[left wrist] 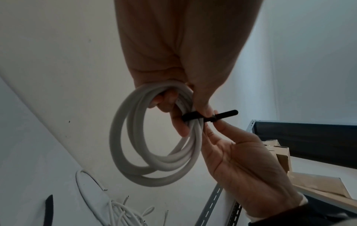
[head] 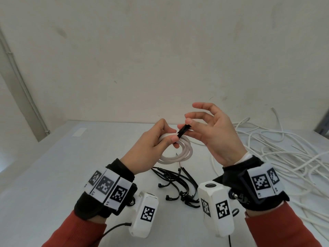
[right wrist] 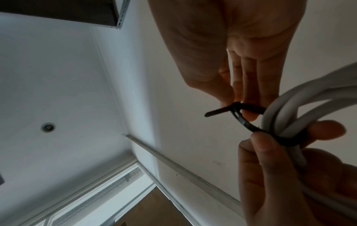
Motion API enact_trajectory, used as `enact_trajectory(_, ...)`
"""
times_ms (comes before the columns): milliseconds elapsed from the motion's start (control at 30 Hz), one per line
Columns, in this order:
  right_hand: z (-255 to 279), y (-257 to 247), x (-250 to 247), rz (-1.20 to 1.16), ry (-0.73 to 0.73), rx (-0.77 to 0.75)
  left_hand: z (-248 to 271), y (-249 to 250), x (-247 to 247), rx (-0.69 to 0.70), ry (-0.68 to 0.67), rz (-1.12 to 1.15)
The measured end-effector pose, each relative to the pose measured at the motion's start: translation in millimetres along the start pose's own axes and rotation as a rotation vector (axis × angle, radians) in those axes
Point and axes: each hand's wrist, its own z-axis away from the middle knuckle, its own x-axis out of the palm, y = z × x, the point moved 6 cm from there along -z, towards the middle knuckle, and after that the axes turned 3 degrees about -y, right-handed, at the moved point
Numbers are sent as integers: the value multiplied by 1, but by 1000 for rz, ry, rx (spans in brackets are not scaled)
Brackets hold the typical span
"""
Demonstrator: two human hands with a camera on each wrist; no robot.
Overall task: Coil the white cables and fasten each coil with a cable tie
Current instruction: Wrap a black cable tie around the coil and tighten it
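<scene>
The white coil (head: 178,150) hangs above the table's (head: 53,166) middle, gripped by the left hand (head: 151,148); a black cable tie (head: 183,133) loops it loosely, tail pinched by the right hand (head: 213,132). Judging from this, pull the tail straight while keeping all 3 or so turns bunched

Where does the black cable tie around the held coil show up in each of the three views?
Head: the black cable tie sits just above centre, between the two hands' fingertips.
Left wrist: right of centre, across the coil's right side.
Right wrist: right of centre, looped round the bundled strands.
Shared landmark: the white cable coil, gripped by the left hand while the right hand pinches the tie.
</scene>
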Motion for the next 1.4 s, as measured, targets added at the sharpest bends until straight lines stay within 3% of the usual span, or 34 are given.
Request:
enact_trajectory(267,-3,10,-5,-110,17,94,2,11,-1,75,56,-185)
enact_trajectory(467,-1,17,-4,271,26,266,0,19,-6,155,97,-471)
enact_trajectory(633,4,25,4,182,-82,401,2,26,-9,314,184,-718)
enact_trajectory(800,4,29,3,11,-127,448,0,19,-10,253,181,-618)
enact_trajectory(967,5,31,6,-2,-146,493,-1,17,-9,299,198,-724)
enact_trajectory(1167,2,32,10,-95,-128,413,-1,9,-17,91,185,-444)
enact_trajectory(1400,5,28,15,-70,-186,366,2,8,-30,75,271,-276)
